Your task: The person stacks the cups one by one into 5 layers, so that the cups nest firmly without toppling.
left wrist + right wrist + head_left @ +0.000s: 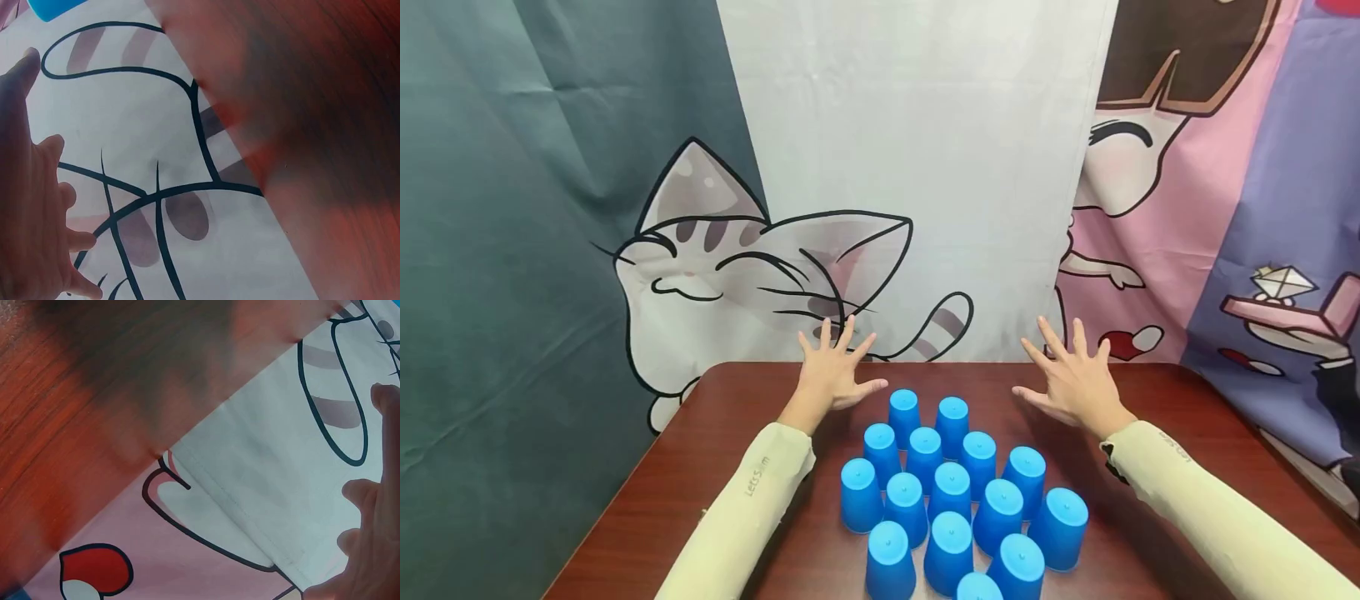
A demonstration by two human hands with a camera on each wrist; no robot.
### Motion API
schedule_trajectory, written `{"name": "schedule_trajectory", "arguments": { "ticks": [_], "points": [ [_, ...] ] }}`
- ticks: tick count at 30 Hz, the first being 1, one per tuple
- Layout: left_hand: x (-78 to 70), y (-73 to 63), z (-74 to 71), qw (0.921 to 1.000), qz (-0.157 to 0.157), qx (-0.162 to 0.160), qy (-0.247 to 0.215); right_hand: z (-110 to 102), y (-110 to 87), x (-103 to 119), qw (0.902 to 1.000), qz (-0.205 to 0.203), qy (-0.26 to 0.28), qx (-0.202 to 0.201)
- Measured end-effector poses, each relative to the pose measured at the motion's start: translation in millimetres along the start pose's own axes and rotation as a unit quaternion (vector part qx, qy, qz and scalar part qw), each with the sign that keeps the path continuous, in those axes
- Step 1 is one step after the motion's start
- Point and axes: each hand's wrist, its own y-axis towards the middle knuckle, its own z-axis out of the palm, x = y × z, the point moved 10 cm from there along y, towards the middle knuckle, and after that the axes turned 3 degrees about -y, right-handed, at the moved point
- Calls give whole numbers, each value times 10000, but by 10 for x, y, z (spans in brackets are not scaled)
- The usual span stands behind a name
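Observation:
Several blue cups [952,492] stand upside down in a close group on the brown table, at the middle and front in the head view. My left hand [832,372] is raised with spread, straight fingers, to the left of the farthest cup [904,417], and holds nothing. Across from it my right hand [1075,385] is also held out with fingers spread, beyond and to the right of the cups. In the left wrist view the left hand [31,200] shows at the left edge; in the right wrist view the right hand [375,519] shows at the right edge.
The dark red-brown wooden table [700,467] has its far edge just past the hands. Right behind it hangs a printed cloth [925,125] with a cartoon cat and other drawings. Long pale sleeves [752,500] cover both forearms beside the cups.

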Motion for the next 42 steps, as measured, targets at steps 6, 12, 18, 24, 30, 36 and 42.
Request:
{"name": "schedule_trajectory", "arguments": {
  "ticks": [6, 12, 18, 24, 30, 36, 42],
  "points": [
    [-11, 11, -18, 10000, 43, 12, -76, -2, -3, -15, 10000, 18, -68, -41],
    [-22, 25, -50, 9983, 95, -10, -579, 49, 14, -9, 9997, 19, 175, 144],
    [-73, 40, -157, 9846, 347, -210, -1700, 43, 54, 16, 9993, 66, 302, 200],
    [-107, -12, -80, 9431, 572, 363, -3256, 108, 60, 120, 9935, 182, 883, 696],
    [-242, -37, -64, 8759, 1177, 547, -4647, 176, 72, 261, 9686, 39, 2300, 943],
    [-363, -40, -1, 8109, 1800, 841, -5504, 238, 88, 548, 8701, -471, 4609, 1682],
    [-354, -43, 17, 7898, 2033, 908, -5716, 262, 197, 819, 8148, -901, 5301, 2167]
  ]
}}
